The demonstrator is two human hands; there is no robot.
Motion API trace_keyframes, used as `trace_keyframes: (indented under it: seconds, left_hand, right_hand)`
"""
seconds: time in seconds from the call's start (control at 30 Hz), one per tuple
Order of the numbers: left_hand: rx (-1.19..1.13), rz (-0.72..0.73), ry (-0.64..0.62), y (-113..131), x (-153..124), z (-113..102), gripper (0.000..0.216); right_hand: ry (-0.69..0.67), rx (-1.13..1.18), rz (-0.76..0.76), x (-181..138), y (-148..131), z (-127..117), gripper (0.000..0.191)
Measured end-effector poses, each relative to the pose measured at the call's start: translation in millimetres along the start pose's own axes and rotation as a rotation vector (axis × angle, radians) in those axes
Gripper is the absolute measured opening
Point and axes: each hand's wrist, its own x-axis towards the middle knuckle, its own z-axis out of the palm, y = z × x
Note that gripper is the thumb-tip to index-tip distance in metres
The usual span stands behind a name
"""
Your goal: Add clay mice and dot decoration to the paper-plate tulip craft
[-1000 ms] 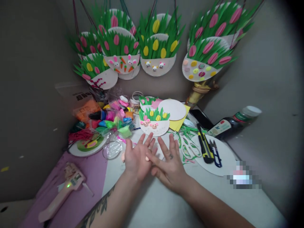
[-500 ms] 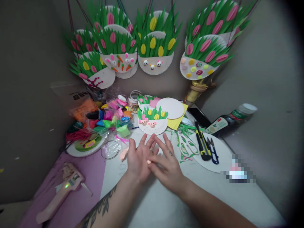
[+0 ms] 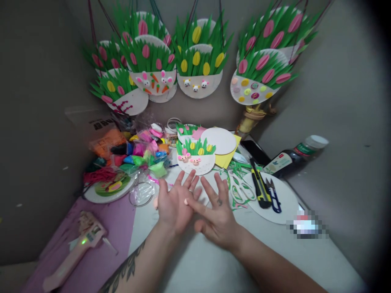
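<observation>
Palm up, with fingers stretched out, my left hand (image 3: 176, 203) is open above the white table. On its palm rests a tiny pale pink piece of clay (image 3: 186, 202). The index fingertip of my right hand (image 3: 218, 213) touches that piece, while its other fingers and thumb are spread apart. Just beyond my hands stands a half-plate basket (image 3: 197, 163) with green paper grass, yellow and pink paper tulips and two pink animal heads. A larger lump of pink clay (image 3: 156, 202) is mostly hidden behind my left hand.
Clay packets (image 3: 142, 152) are piled at the left. A glue gun (image 3: 81, 248) with a green light lies on a purple sheet (image 3: 122, 228). White scissors (image 3: 240, 187), a utility knife (image 3: 261, 189) and thread snips (image 3: 273, 195) lie right, near a dark bottle (image 3: 295, 156). Finished baskets (image 3: 200, 87) hang behind.
My right thumb and index finger have parted from their pinch on the clay piece. The piece now lies on my left palm under the index fingertip. Both hands have shifted slightly.
</observation>
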Motion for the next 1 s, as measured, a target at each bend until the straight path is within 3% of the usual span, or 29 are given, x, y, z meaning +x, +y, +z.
trace_keyframes:
  seconds: [0.1, 0.17, 0.33, 0.47, 0.6, 0.73, 0.83, 1.0]
  left_hand:
    - [-0.007, 0.065, 0.007, 0.7, -0.3, 2.0, 0.065]
    - [0.017, 0.030, 0.034, 0.7, -0.5, 2.7, 0.066]
    - [0.031, 0.079, 0.014, 1.6, -0.8, 1.4, 0.067]
    - [0.045, 0.004, 0.022, 0.7, -2.8, 1.2, 0.067]
    - [0.030, 0.067, 0.009, 1.5, -4.6, 3.3, 0.068]
    - [0.046, -0.006, 0.014, 3.0, -4.2, 3.2, 0.069]
    - [0.010, 0.060, -0.015, 3.2, -3.4, 2.3, 0.068]
    - [0.033, 0.000, 0.035, 2.6, -3.4, 2.7, 0.069]
  right_hand:
    - [-0.007, 0.009, -0.063, 1.4, 0.7, -0.9, 0.062]
    - [-0.028, -0.009, -0.037, 2.1, 0.6, -1.3, 0.065]
    - [0.022, 0.019, -0.064, 1.6, 0.6, -1.0, 0.059]
    - [0.028, 0.015, -0.008, 0.8, 0.7, -0.2, 0.060]
    - [0.076, 0.026, -0.051, 1.6, -0.3, -0.4, 0.058]
    - [0.111, 0.014, 0.002, 5.2, -2.8, -0.2, 0.058]
    - [0.152, 0.038, -0.029, 7.5, -4.7, 0.5, 0.056]
    - [0.104, 0.037, -0.001, 8.8, -7.3, 1.0, 0.051]
